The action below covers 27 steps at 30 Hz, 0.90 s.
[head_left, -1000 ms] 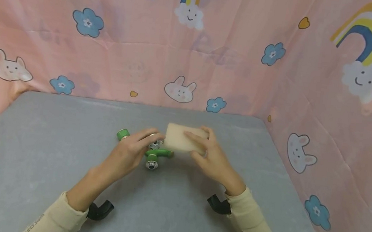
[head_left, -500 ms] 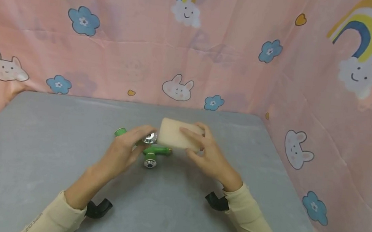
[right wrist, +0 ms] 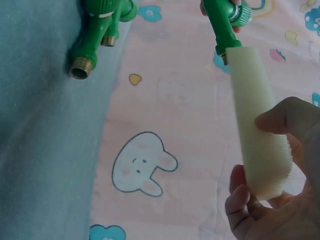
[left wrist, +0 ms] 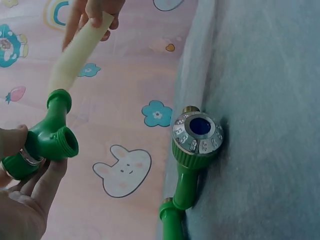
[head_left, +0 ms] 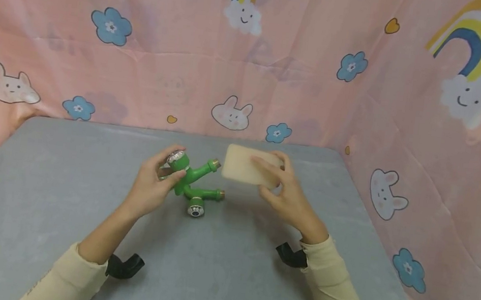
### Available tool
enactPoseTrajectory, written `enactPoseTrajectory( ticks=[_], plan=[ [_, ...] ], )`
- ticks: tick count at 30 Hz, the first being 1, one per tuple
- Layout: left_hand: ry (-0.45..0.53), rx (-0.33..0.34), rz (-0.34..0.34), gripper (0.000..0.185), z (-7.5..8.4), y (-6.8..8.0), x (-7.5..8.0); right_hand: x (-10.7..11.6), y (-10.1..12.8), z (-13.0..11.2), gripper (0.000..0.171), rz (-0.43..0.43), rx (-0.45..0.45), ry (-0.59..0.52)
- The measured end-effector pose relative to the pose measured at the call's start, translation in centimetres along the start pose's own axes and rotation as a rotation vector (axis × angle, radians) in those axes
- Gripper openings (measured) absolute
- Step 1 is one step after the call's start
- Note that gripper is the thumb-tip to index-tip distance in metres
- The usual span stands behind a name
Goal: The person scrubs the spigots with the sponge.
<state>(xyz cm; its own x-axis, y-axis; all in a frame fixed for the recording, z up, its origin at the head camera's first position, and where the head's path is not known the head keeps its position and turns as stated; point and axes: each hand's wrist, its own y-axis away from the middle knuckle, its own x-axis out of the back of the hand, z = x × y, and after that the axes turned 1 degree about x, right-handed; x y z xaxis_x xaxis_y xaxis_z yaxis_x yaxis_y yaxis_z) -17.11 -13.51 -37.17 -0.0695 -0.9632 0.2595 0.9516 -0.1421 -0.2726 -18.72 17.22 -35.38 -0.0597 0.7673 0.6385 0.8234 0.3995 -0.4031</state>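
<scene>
Pink cloth printed with rabbits, flowers and rainbows walls in the grey table [head_left: 58,228] I'm working over. Starting at my left: the left hand [head_left: 151,187] is lifted off the surface, fingers and thumb wrapped around the knob end of a green tap [head_left: 189,171], I'd say to keep it steady while the other end is worked on. Its long axis runs from that knob at lower left up toward the right, and the brass-tipped spout points at the sponge. Just below it, a second green tap [head_left: 197,200] lies on the table, its silver dial facing back toward me and its brass spout aimed right. Further right, the right hand [head_left: 289,195] pinches a pale sponge block [head_left: 247,169] between thumb and fingers, also in the air; seen from the wrist, the sponge's near edge sits right at the held tap's spout tip, seemingly touching it.
</scene>
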Motion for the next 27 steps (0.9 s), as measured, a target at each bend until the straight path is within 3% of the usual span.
enactPoseTrajectory(
  ticks=[3,8,12,18,23,27],
  plan=[
    [0.084,0.066,-0.009,0.049,-0.1,-0.2,0.1,-0.4,0.1,-0.3,0.058,0.055,0.077,-0.006],
    [0.222,0.135,-0.092,0.048,-0.1,-0.2,0.0,-1.9,0.0,-1.0,0.056,0.044,0.211,0.012],
    [0.323,0.208,-0.158,0.049,-0.3,-0.1,0.3,-2.3,0.0,-0.7,0.058,0.065,0.199,0.016],
    [0.492,0.314,-0.224,0.054,-0.8,-0.4,1.1,-0.9,-0.1,0.1,0.061,0.099,0.139,0.013],
    [0.624,0.339,-0.269,0.058,-1.0,-0.5,1.3,-0.4,-0.1,-0.2,0.063,0.163,0.119,-0.023],
    [0.693,0.322,-0.34,0.057,-1.2,-0.3,1.1,-1.1,-0.1,-1.0,0.062,0.11,0.153,-0.093]
  ],
)
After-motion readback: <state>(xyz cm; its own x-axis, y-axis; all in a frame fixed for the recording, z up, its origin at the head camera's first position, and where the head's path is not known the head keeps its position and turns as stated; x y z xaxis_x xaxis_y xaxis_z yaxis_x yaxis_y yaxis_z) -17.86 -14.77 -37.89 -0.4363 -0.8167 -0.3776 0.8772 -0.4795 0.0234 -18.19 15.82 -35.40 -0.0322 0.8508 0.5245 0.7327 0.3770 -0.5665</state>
